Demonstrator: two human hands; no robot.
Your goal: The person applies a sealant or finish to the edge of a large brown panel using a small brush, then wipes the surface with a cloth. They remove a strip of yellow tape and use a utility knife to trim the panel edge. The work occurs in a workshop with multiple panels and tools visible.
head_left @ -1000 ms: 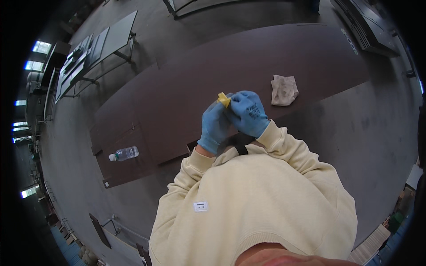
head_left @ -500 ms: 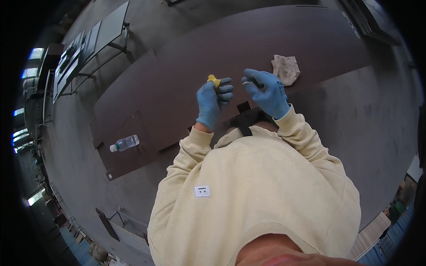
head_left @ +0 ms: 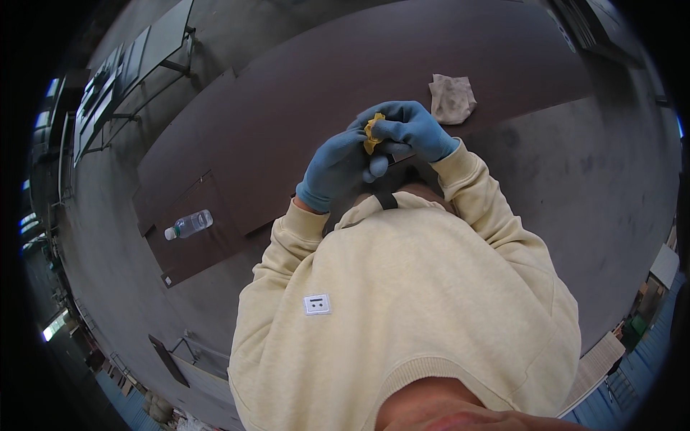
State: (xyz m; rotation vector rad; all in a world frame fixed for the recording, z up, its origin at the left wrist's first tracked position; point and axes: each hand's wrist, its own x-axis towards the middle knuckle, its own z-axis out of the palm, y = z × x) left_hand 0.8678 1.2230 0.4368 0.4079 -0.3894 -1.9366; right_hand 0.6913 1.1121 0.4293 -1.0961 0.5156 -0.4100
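Observation:
Both my hands wear blue gloves and meet in front of my chest. My left hand (head_left: 336,167) and my right hand (head_left: 411,128) both pinch a small crumpled yellow piece (head_left: 371,133) held between their fingertips. The hands hover above a large dark brown board (head_left: 302,93) lying on the floor. My cream sweatshirt fills the lower part of the view.
A crumpled beige cloth (head_left: 452,98) lies on the board just beyond my right hand. A clear plastic water bottle (head_left: 188,224) lies on a smaller dark panel at the left. Grey concrete floor (head_left: 589,179) surrounds the boards. Metal frames stand at the upper left.
Half a second ago my hands were apart, with the yellow piece in the left one alone. Now the right hand has come back and grips it too.

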